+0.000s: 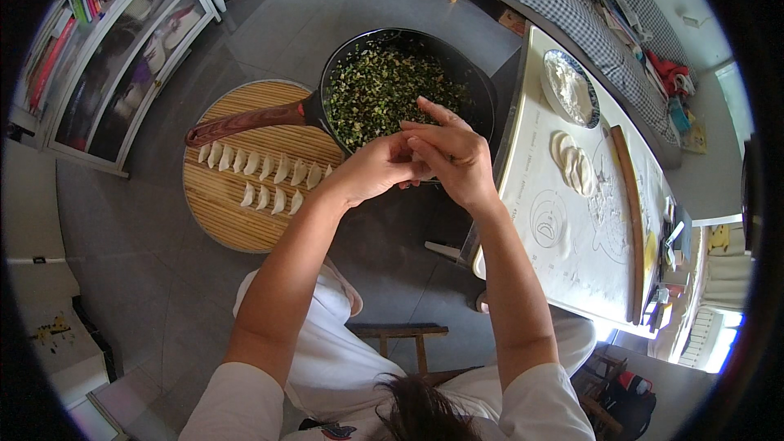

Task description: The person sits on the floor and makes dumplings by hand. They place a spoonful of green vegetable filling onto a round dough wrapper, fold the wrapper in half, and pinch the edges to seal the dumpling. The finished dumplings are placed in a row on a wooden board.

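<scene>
Fourteen dumplings (267, 167) show, ten in one row and four in the other, the left forearm (294, 269) overlapping the row ends. Also: one round slatted board (237, 224), one frying pan (483, 106), one flour bowl (594, 111), one rolling pin (627, 212), one desk (523, 188), two hands (464, 162); the overlapping dough wrappers (578, 170) cannot be counted.

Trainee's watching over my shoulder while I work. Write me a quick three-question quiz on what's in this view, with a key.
1. What lies in two rows on the round tan slatted board?
2. True or false: the long brown cylindrical rolling pin lies on that board.
3. Where are the left hand and right hand relative to the round black pan?
A) Both gripping its handle
B) Brought together at its near side
C) Far apart, on opposite sides of it

Key:
1. White crescent-shaped dumplings.
2. False; it lies on the white-topped rectangular table.
3. B
</scene>
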The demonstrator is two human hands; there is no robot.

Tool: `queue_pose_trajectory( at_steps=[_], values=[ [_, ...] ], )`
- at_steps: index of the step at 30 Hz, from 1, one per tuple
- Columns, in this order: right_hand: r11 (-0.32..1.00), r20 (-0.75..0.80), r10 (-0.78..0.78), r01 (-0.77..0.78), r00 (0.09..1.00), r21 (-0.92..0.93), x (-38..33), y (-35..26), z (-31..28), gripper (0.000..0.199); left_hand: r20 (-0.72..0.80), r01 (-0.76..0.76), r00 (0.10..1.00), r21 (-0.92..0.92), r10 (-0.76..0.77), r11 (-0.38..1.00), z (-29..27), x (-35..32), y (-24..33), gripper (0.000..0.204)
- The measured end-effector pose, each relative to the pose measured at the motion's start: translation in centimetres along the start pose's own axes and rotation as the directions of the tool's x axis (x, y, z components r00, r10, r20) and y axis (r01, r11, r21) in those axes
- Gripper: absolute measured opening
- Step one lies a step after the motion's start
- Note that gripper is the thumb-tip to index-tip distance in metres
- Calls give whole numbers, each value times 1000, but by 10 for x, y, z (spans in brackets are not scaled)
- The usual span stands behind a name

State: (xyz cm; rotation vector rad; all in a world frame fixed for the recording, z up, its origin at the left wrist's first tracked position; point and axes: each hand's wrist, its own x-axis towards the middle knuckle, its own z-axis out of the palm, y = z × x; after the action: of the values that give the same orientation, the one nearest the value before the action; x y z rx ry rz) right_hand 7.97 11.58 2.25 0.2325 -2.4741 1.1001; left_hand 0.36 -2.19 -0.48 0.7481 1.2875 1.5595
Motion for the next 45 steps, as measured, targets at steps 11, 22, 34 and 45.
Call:
queue_pose_trajectory(
  at_steps=[11,22,34,45],
  values=[
    [943,-291,70,-158,954,-291,-5,-15,23,113,-292,-275,949,-580,119,767,29,7,1,33],
    [760,-227,442,-228,868,608,6,-42,40,37,-513,-317,842,-218,168,923,30,1,2,53],
    [949,-206,189,-125,960,288,1,-34,20,33,-247,-432,825,305,509,848,19,-5,16,29],
    [998,-224,55,-54,973,11,-2,-42,20,27,-235,-395,660,699,714,596,28,-8,14,27]
  ],
)
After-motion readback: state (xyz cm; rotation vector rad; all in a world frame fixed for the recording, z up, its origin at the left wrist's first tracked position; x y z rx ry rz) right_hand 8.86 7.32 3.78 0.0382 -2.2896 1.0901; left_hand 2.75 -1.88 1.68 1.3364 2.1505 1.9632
